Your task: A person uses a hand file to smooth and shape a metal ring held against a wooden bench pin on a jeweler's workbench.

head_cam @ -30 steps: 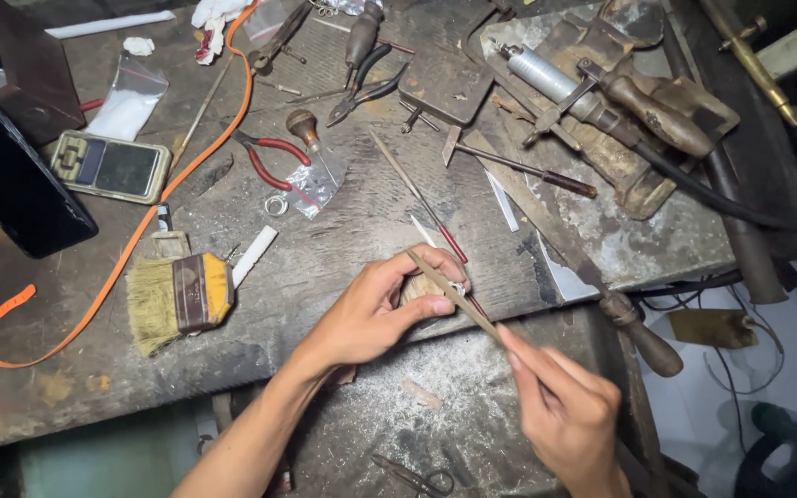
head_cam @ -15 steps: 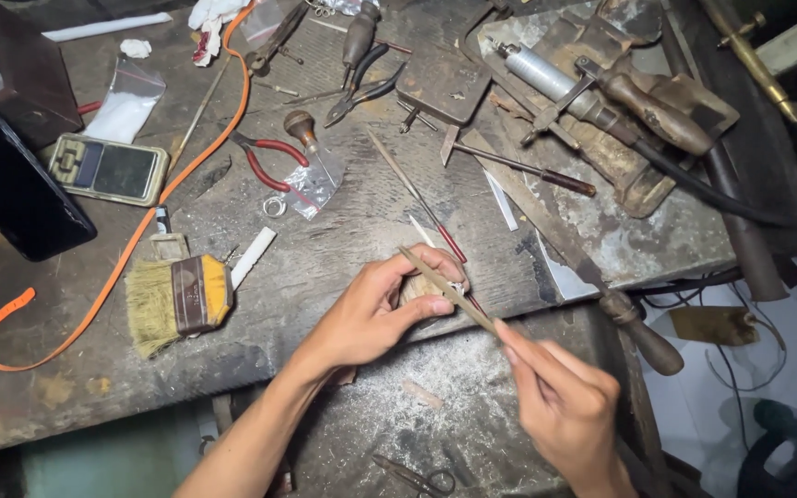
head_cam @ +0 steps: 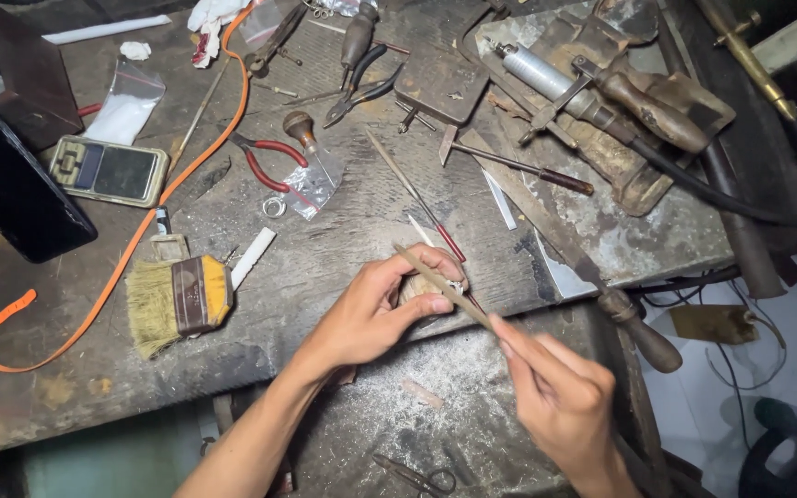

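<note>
My left hand (head_cam: 375, 309) is curled at the front edge of a worn workbench (head_cam: 343, 240), pinching a small pale piece (head_cam: 414, 288) against a wooden peg there. My right hand (head_cam: 560, 401) grips the near end of a thin metal file (head_cam: 440, 284). The file slants up and left, and its far end rests across the small piece between my left thumb and fingers. The piece itself is mostly hidden by my fingers.
A wide yellow-bristled brush (head_cam: 175, 300) lies left of my hands. Red-handled pliers (head_cam: 265, 161), a small digital scale (head_cam: 108, 171), an orange strap (head_cam: 122, 267), a dark tablet (head_cam: 6, 184), a wooden-handled large file (head_cam: 583, 267) and a torch with hose (head_cam: 601, 101) crowd the bench. A lower tray (head_cam: 435, 406) sits under my hands.
The file has slid a little along the small piece between frames; both hands stay in nearly the same place.
</note>
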